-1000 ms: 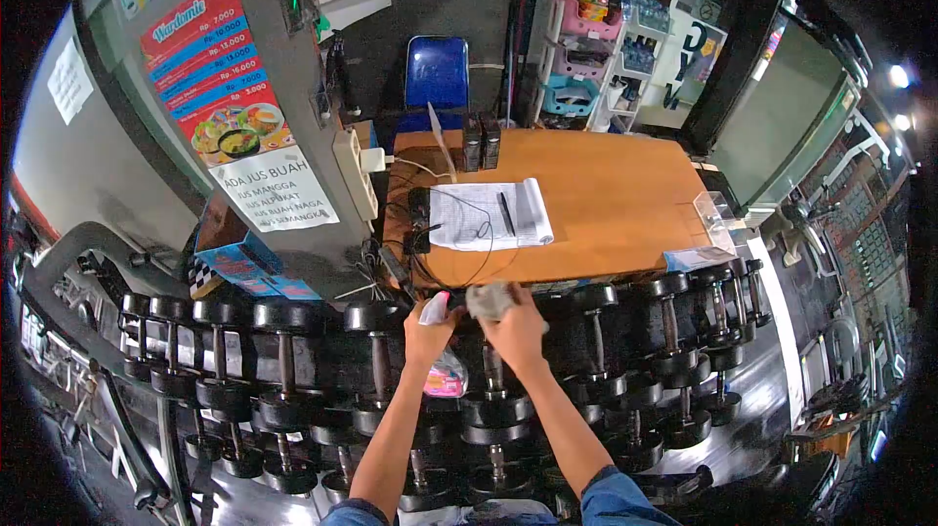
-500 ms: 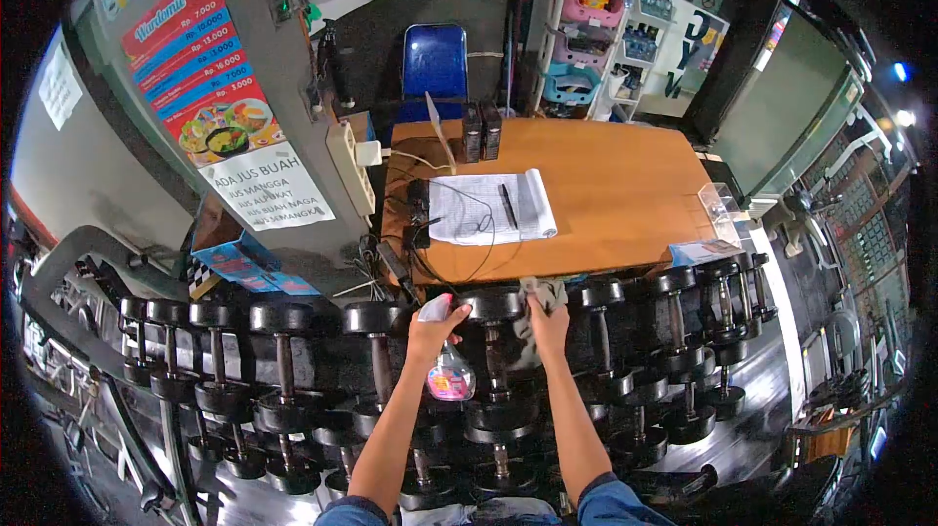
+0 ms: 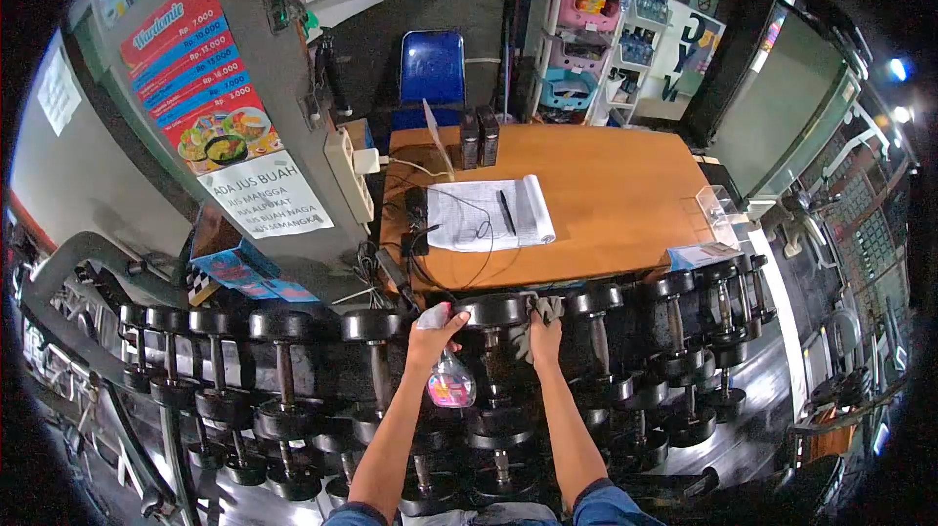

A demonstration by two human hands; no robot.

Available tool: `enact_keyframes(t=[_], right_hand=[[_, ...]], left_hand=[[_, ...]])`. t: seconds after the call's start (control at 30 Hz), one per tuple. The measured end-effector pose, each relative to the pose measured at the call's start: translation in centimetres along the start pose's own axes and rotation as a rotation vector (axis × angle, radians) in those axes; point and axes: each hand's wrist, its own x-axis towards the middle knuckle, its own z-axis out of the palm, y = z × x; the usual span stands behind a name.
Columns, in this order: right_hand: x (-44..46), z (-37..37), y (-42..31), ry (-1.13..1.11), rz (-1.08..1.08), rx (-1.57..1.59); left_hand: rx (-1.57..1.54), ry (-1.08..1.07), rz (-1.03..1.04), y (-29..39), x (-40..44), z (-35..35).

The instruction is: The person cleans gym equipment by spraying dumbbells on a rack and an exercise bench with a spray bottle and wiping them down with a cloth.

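My left hand (image 3: pixel 431 338) is wrapped round the neck of a clear spray bottle (image 3: pixel 451 384) with a pink label. The bottle hangs nearly upright in front of the dumbbell rack. My right hand (image 3: pixel 545 336) grips a crumpled grey cloth (image 3: pixel 537 315), part of which dangles beside the fingers. Between the two hands stands a black dumbbell (image 3: pixel 493 311) with a metal handle. The cloth is close to the right side of its upper head; whether they touch I cannot tell.
Black dumbbells (image 3: pixel 283 326) stand in rows to both sides. Behind them is a wooden table (image 3: pixel 616 194) with a notepad (image 3: pixel 474 218), a pen (image 3: pixel 507 212) and tangled cables. A pillar (image 3: pixel 293 126) with a power strip (image 3: pixel 349 174) rises at left. A blue chair (image 3: pixel 433 67) stands behind.
My right hand and the cloth have shifted slightly down, and the cloth is bunched differently. The left hand with the spray bottle has moved a little lower.
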Motion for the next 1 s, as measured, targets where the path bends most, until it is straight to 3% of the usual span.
enact_keyframes(t=[0.17, 0.23, 0.27, 0.3, 0.33, 0.37, 0.47, 0.57, 0.63, 0.67, 0.7, 0.77, 0.83, 0.9, 1.0], right_hand=[[-3.0, 0.4, -3.0, -0.032, -0.262, -0.005], [-3.1, 1.2, -4.1, 0.039, -1.307, -0.363], [-3.5, 1.6, -4.5, 0.057, -1.301, -0.552], [-4.1, 2.0, -5.5, 0.051, -1.303, -0.557], [-4.5, 2.4, -6.5, -0.076, -1.347, -0.761], [-4.8, 3.1, -7.3, -0.207, -1.381, -0.965], [-3.9, 7.0, -6.5, -0.266, -1.518, -1.099], [-1.7, 11.4, -3.9, -0.285, -1.623, -1.14], [-1.0, 14.3, -2.0, -0.463, -1.164, -1.152], [-2.4, 14.2, -2.9, -0.337, -1.409, -1.643], [-2.3, 14.0, -3.3, -0.344, -1.415, -1.639], [-1.2, 11.9, -3.9, -0.378, -1.652, -1.256], [-3.8, 8.2, -8.5, -0.378, -1.618, -1.182], [-5.3, 5.3, -11.8, -0.455, -1.284, -1.243], [-5.5, 2.6, -11.6, -0.371, -1.229, -1.326]], left_hand=[[-0.013, 0.048, 0.04, -0.5, 0.0, 0.0], [0.535, 0.112, 0.241, -0.2, 0.1, -0.2], [0.531, 0.114, 0.238, -0.9, 0.1, -0.2], [0.295, 0.159, 0.251, -1.9, 0.0, -0.2], [0.059, 0.203, 0.262, -2.3, -0.2, -0.3], [0.052, 0.207, 0.259, -2.6, -0.4, -0.4], [0.095, 0.341, 0.504, -1.0, -2.6, -1.5], [0.027, 0.4, 0.341, -0.2, -4.9, -2.4], [-0.077, 0.356, 0.292, 2.4, -7.3, -2.6], [-0.093, 0.356, 0.288, 2.9, -7.7, -2.9], [-0.107, 0.354, 0.285, 3.0, -8.0, -3.2], [-0.106, 0.346, 0.299, 2.4, -7.6, -3.9], [-0.112, 0.327, 0.311, 2.4, -7.6, -4.2], [-0.212, 0.279, 0.203, 3.2, -8.0, -4.2], [-0.3, 0.232, 0.166, 2.6, -7.3, -4.4]])
